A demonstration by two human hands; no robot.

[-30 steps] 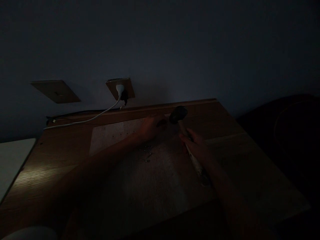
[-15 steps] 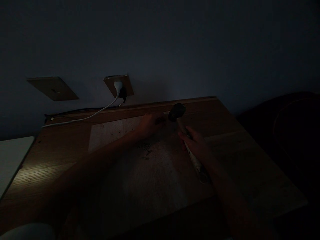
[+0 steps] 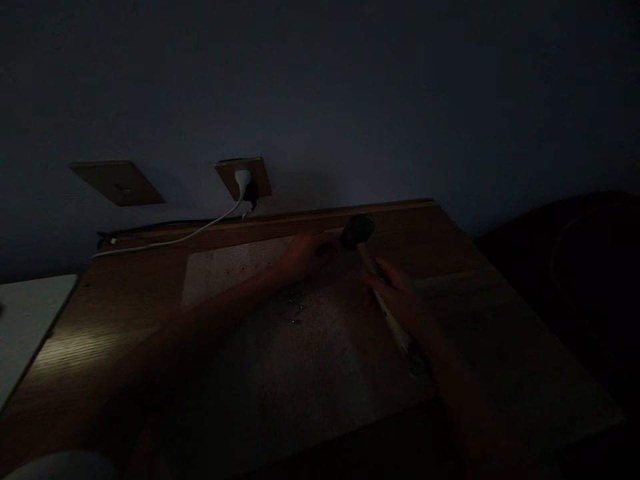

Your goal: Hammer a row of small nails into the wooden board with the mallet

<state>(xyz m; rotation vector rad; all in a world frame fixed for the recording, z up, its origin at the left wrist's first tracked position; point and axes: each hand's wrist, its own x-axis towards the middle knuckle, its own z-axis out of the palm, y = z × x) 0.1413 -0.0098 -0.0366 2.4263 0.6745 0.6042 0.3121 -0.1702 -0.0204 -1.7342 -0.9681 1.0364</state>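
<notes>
The scene is very dark. My right hand (image 3: 393,290) is wrapped round the pale handle of a mallet (image 3: 359,231) with a dark, thick head. That head hangs just right of the fingertips of my left hand (image 3: 306,255), near the far edge of a pale board (image 3: 320,373). The left fingers are bent together in a pinch; what is in them is too dark to make out. Several small shiny metal pieces, like nails or screws (image 3: 294,308), lie loose on the board below my left wrist. A row of small dark dots marks the board's far left part.
The board lies on a wooden table (image 3: 480,320) against a wall. A white plug (image 3: 243,179) sits in a wall outlet, its cable (image 3: 200,231) running left along the table's back. Another wall plate (image 3: 120,183) is further left. A white surface (image 3: 30,320) borders the table's left side.
The view has shifted slightly, so everything sits a little lower and further right. My right hand still holds the mallet beside my left fingers; both hands look nearly still.
</notes>
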